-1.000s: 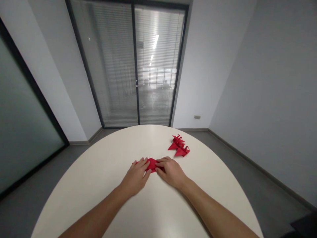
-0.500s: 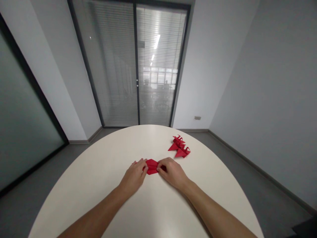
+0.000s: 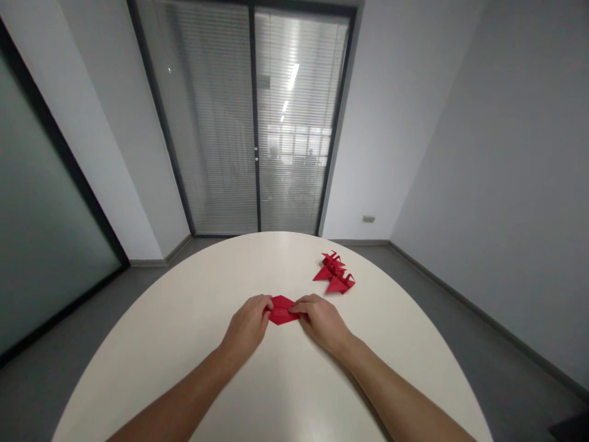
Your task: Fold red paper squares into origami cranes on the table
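A folded piece of red origami paper [image 3: 281, 312] lies between my hands at the middle of the round table. My left hand [image 3: 248, 318] pinches its left end between thumb and fingers. On the other side, my right hand [image 3: 321, 318] has its fingers closed over the right end, the index finger lying on top of the paper. Both ends are partly hidden under the fingers. Beyond my right hand sits a cluster of folded red paper cranes [image 3: 335, 273], their pointed wings and necks overlapping.
The round, cream-coloured table [image 3: 184, 344] fills the lower view, its curved edge dropping to a grey floor [image 3: 432, 301]. Past it stands a glass door [image 3: 294, 123] with blinds. White walls close in on both sides, and a dark object shows at the lower right.
The right fingers have moved slightly left over the paper. Its centre crease, with a dark gap before, now looks flatter and more closed. The cranes have stayed in place.
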Demonstrator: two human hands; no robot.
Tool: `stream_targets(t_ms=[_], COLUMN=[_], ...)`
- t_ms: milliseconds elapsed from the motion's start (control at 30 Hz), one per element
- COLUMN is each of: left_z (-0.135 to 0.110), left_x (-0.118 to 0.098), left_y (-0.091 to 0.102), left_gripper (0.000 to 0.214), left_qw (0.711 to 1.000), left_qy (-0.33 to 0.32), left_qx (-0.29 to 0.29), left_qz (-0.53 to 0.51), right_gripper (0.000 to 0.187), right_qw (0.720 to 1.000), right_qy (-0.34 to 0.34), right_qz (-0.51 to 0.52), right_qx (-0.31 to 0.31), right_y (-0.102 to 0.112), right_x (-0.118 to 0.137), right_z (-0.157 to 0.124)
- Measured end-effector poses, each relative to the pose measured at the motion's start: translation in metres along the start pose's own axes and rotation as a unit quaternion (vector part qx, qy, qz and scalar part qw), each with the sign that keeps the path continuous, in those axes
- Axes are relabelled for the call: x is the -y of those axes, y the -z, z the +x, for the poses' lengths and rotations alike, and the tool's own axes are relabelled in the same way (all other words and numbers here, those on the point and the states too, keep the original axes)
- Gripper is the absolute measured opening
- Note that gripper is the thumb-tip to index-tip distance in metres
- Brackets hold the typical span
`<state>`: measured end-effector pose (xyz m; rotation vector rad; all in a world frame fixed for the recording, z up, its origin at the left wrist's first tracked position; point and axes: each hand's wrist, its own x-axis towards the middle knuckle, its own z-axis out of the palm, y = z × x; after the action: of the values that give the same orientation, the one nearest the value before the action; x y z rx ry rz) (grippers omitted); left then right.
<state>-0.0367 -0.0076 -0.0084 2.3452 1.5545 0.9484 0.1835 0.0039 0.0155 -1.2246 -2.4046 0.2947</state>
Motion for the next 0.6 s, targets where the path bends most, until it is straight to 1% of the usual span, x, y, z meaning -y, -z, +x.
stream_targets(t_ms=[67,133,167,300,433,500,600], left_z=[0.001,0.001,0.001,0.001,0.002,0.003,0.004], left_x=[-0.004,-0.01,-0.013,-0.022,-0.02,-0.017,-0.014], left_y=[0.003,0.006,0.007,0.008,0.005,0.003,0.002], left_gripper=[0.026,0.028,0.029,0.029,0.027,0.028,0.028], left_qw=[0.999,0.997,0.995,0.992,0.992,0.993,0.993], left_qy=[-0.035,-0.069,-0.076,-0.087,-0.075,-0.065,-0.065], left_qx=[0.003,0.021,0.031,0.038,0.039,0.04,0.042], left_qz=[0.019,0.04,0.051,0.086,0.095,0.095,0.086], right_gripper=[0.039,0.038,0.037,0.032,0.027,0.024,0.023], right_qw=[1.0,1.0,1.0,0.998,0.995,0.994,0.994], right_qy=[0.002,0.006,0.008,0.02,0.044,0.065,0.088], right_qz=[-0.013,-0.024,-0.029,-0.058,-0.085,-0.08,-0.043], right_qx=[0.004,0.005,0.005,0.011,0.032,0.042,0.052], right_y=[0.001,0.002,0.002,0.007,0.012,0.014,0.013], right_x=[0.002,0.004,0.005,0.013,0.023,0.027,0.028], right_z=[-0.001,-0.001,-0.001,0.0,-0.001,-0.002,-0.003])
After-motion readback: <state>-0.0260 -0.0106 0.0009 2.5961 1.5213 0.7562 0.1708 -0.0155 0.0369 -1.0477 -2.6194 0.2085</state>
